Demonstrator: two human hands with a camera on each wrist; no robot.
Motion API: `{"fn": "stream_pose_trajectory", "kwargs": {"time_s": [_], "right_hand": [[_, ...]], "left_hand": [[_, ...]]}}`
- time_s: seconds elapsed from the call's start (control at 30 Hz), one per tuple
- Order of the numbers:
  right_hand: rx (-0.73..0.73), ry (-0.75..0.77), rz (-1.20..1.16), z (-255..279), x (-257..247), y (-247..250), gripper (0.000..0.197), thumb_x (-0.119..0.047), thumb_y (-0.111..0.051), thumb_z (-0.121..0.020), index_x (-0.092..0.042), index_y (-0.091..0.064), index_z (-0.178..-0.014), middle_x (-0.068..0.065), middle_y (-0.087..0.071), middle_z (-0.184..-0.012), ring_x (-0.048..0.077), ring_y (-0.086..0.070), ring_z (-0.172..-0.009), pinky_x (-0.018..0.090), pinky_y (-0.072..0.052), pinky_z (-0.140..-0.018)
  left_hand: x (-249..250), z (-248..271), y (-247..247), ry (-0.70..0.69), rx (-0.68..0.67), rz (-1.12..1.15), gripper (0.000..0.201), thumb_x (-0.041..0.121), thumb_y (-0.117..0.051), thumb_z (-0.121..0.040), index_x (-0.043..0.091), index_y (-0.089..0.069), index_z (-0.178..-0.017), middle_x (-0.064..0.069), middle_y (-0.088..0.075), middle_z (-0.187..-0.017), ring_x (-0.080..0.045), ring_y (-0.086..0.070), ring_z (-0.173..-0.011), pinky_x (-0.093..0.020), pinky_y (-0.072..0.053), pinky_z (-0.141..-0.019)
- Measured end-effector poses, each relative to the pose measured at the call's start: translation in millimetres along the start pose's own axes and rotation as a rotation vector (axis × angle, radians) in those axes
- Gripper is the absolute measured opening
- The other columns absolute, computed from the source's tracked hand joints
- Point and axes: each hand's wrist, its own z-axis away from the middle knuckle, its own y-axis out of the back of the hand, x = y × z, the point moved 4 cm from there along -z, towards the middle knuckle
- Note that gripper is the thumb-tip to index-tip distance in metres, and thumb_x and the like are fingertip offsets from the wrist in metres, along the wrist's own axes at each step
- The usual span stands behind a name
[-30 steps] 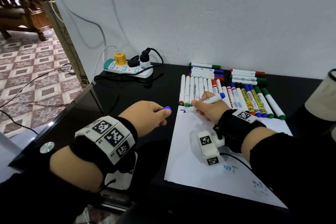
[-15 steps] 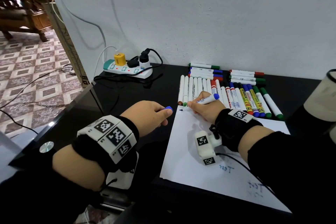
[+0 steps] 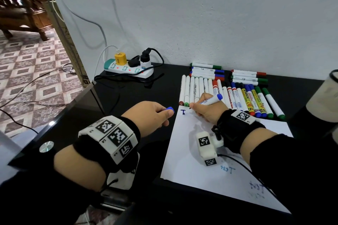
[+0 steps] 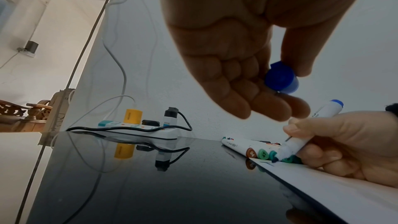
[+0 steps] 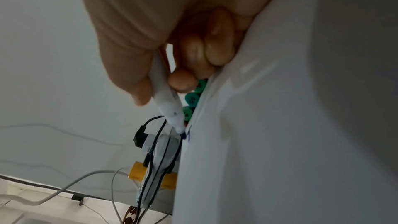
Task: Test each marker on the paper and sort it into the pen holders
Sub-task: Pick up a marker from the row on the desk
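My right hand (image 3: 204,109) grips an uncapped blue marker (image 3: 212,99) with its tip down on the far left corner of the white paper (image 3: 192,151), beside a blue "T" (image 3: 183,112). In the right wrist view the marker (image 5: 165,98) tip touches the paper (image 5: 280,125). Left of the sheet, my left hand (image 3: 155,115) hovers over the black table, pinching the blue cap (image 3: 170,109) between thumb and fingers; the cap (image 4: 282,78) shows plainly in the left wrist view. Several capped markers (image 3: 228,95) lie in rows beyond the paper.
A power strip (image 3: 128,70) with plugs and cables sits at the table's back left by the wall. A light cylindrical holder (image 3: 323,100) stands at the right edge. Older faint blue scribbles (image 3: 226,169) mark the near part of the paper. The table's left edge (image 3: 87,93) drops to a tiled floor.
The right hand has drawn a blue "T" where only a small mark stood before, and its marker tip has shifted slightly right. The left hand has kept still with the cap.
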Motion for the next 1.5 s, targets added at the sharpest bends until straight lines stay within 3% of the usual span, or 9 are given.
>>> {"fn": "stream_pose_trajectory", "kwargs": {"time_s": [0.1, 0.23, 0.37, 0.53, 0.67, 0.83, 1.07, 1.37, 1.5], "right_hand": [[0.060, -0.039, -0.128, -0.1, -5.1, 5.6, 0.028, -0.027, -0.063, -0.088, -0.019, -0.043, -0.071, 0.001, -0.054, -0.059, 0.013, -0.042, -0.049, 0.025, -0.034, -0.050], [0.113, -0.250, -0.344, 3.7, -9.7, 14.3, 0.027, -0.022, -0.063, -0.087, -0.016, -0.046, -0.067, 0.003, -0.048, -0.053, 0.007, -0.034, -0.032, 0.019, -0.026, -0.036], [0.085, -0.378, -0.545, 20.7, -3.2, 10.3, 0.023, -0.023, -0.061, -0.088, -0.014, -0.052, -0.069, 0.001, -0.047, -0.049, 0.009, -0.028, -0.034, 0.016, -0.021, -0.035], [0.207, -0.309, -0.364, 26.5, 5.2, 2.9, 0.032, -0.030, -0.062, -0.084, -0.012, -0.054, -0.059, 0.002, -0.050, -0.057, 0.013, -0.036, -0.045, 0.025, -0.030, -0.044], [0.168, -0.303, -0.347, 27.7, 10.9, -0.8, 0.036, -0.033, -0.062, -0.086, -0.013, -0.053, -0.058, 0.001, -0.050, -0.054, 0.013, -0.037, -0.042, 0.025, -0.030, -0.046], [0.054, -0.201, -0.339, 29.2, 9.4, 6.9, 0.035, -0.025, -0.057, -0.092, -0.013, -0.046, -0.061, -0.002, -0.047, -0.045, 0.006, -0.030, -0.031, 0.016, -0.024, -0.034], [-0.026, -0.235, -0.312, 23.3, 6.3, 5.7, 0.034, -0.028, -0.059, -0.092, -0.016, -0.046, -0.063, 0.001, -0.049, -0.056, 0.010, -0.030, -0.040, 0.020, -0.024, -0.040], [0.027, -0.053, -0.117, 15.4, 7.0, 5.7, 0.027, -0.032, -0.065, -0.087, -0.020, -0.045, -0.075, -0.001, -0.060, -0.062, 0.015, -0.045, -0.054, 0.031, -0.038, -0.060], [0.031, 0.000, -0.030, 17.0, 5.9, 5.9, 0.024, -0.034, -0.064, -0.089, -0.020, -0.047, -0.078, -0.006, -0.060, -0.064, 0.009, -0.048, -0.056, 0.025, -0.040, -0.060]], "left_hand": [[0.9, 0.3, 1.0, 0.003, 0.000, -0.004, 0.029, 0.045, -0.043, -0.095, 0.025, -0.065, -0.095, 0.004, -0.071, -0.094, -0.011, -0.064, -0.089, -0.029, -0.048, -0.087], [2.0, 1.3, 4.5, 0.000, 0.005, -0.003, 0.029, 0.045, -0.043, -0.095, 0.026, -0.064, -0.095, 0.006, -0.070, -0.093, -0.011, -0.064, -0.089, -0.027, -0.047, -0.085], [3.9, 2.7, 5.3, -0.002, 0.002, 0.007, 0.027, 0.045, -0.044, -0.095, 0.026, -0.063, -0.093, 0.005, -0.071, -0.094, -0.012, -0.065, -0.090, -0.028, -0.048, -0.085], [2.7, 4.8, 2.3, -0.019, 0.004, 0.003, 0.030, 0.045, -0.043, -0.095, 0.024, -0.065, -0.092, 0.005, -0.071, -0.093, -0.011, -0.065, -0.088, -0.028, -0.048, -0.085], [0.5, 5.6, 1.2, -0.018, 0.001, 0.001, 0.030, 0.045, -0.044, -0.095, 0.024, -0.066, -0.090, 0.005, -0.071, -0.092, -0.012, -0.065, -0.088, -0.030, -0.049, -0.086], [-2.3, 5.2, 2.6, -0.013, 0.005, 0.001, 0.030, 0.045, -0.044, -0.094, 0.025, -0.065, -0.090, 0.004, -0.071, -0.093, -0.012, -0.065, -0.088, -0.029, -0.049, -0.085], [-3.9, 2.4, 2.3, -0.007, 0.004, 0.000, 0.029, 0.045, -0.044, -0.094, 0.027, -0.064, -0.086, 0.005, -0.071, -0.092, -0.011, -0.065, -0.087, -0.029, -0.049, -0.085], [-6.1, 1.5, 0.5, -0.001, -0.002, -0.004, 0.028, 0.045, -0.043, -0.095, 0.026, -0.064, -0.090, 0.006, -0.070, -0.092, -0.010, -0.065, -0.088, -0.027, -0.048, -0.084], [-7.9, 1.1, -0.8, -0.002, -0.002, -0.009, 0.028, 0.045, -0.043, -0.095, 0.027, -0.064, -0.090, 0.006, -0.071, -0.093, -0.010, -0.065, -0.087, -0.027, -0.047, -0.084]]}}
